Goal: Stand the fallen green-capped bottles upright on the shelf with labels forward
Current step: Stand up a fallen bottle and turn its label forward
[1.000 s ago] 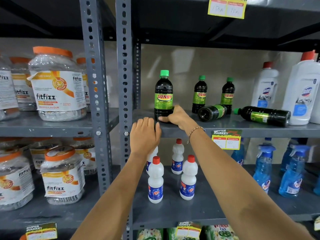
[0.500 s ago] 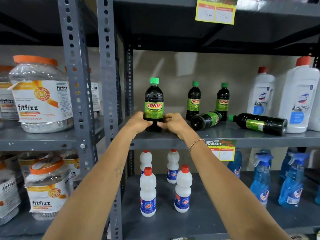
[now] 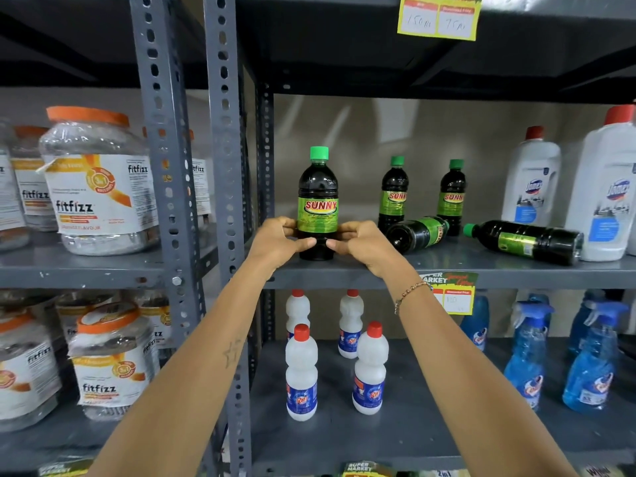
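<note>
A dark green-capped bottle (image 3: pixel 318 197) stands upright at the front left of the grey shelf (image 3: pixel 499 270), its SUNNY label facing me. My left hand (image 3: pixel 280 241) and my right hand (image 3: pixel 361 242) grip its lower part from both sides. Two more upright bottles (image 3: pixel 393 192) (image 3: pixel 452 192) stand further back. In front of them one fallen bottle (image 3: pixel 418 233) lies with its base towards me. Another fallen bottle (image 3: pixel 526 241) lies on its side to the right, cap pointing left.
Tall white red-capped bottles (image 3: pixel 531 191) stand at the shelf's right end. A perforated steel upright (image 3: pixel 225 166) borders the shelf on the left, with fitfizz jars (image 3: pixel 93 187) beyond it. Small white bottles (image 3: pixel 301 373) and blue spray bottles (image 3: pixel 523 356) fill the shelf below.
My left hand has come up from the shelf edge to the bottle, so both hands now hold its lower part. The view has shifted slightly left.
</note>
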Tool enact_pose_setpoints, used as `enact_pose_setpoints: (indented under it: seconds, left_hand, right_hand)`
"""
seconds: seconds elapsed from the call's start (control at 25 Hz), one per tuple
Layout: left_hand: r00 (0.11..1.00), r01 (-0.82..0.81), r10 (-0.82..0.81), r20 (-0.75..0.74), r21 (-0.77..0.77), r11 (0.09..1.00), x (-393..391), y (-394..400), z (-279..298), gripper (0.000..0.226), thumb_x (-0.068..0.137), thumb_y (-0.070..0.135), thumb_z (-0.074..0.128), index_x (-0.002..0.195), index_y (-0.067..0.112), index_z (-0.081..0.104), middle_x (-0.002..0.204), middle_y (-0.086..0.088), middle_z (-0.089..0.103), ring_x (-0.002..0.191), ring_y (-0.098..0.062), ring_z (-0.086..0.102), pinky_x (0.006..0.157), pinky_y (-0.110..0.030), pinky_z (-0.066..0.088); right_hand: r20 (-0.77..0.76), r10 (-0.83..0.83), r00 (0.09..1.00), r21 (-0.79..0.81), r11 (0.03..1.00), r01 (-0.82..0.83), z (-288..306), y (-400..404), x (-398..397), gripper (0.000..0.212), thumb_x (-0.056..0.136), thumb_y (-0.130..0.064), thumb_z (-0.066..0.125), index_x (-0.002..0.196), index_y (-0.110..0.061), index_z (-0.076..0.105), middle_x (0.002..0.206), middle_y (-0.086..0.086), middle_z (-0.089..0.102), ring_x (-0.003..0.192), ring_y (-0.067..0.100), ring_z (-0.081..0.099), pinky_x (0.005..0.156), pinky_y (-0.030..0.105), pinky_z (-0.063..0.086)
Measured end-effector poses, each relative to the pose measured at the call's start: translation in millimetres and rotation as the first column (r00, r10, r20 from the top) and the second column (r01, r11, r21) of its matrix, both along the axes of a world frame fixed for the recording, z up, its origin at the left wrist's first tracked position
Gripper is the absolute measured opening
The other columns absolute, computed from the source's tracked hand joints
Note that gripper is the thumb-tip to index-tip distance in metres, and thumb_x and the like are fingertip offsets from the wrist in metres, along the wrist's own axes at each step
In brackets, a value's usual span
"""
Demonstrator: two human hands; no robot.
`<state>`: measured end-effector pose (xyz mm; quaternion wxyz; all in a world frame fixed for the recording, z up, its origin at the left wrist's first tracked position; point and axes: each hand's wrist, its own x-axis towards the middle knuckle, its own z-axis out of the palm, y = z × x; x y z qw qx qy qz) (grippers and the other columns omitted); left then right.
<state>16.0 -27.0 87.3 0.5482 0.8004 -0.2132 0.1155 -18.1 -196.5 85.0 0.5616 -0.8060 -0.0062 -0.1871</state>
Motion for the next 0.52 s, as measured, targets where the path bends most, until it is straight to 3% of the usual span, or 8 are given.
enact_pose_setpoints:
  seconds: [0.52]
  left_hand:
    - [0.999, -0.003, 0.003, 0.034, -0.003, 1.000, -30.3, 16.8, -0.7, 0.050, 0.070, 0.023, 0.084, 0.114, 0.012, 0.063, 0.110, -0.003, 0.069, 0.094, -0.012, 0.063, 0.086, -0.024, 0.047]
  right_hand:
    - [0.015, 0.050, 0.999, -0.022, 0.999, -0.050, 3.0, 9.5, -35.3, 0.038, 0.085, 0.000, 0.068, 0.123, -0.001, 0.061, 0.112, 0.012, 0.067, 0.108, 0.022, 0.063, 0.098, 0.033, 0.050]
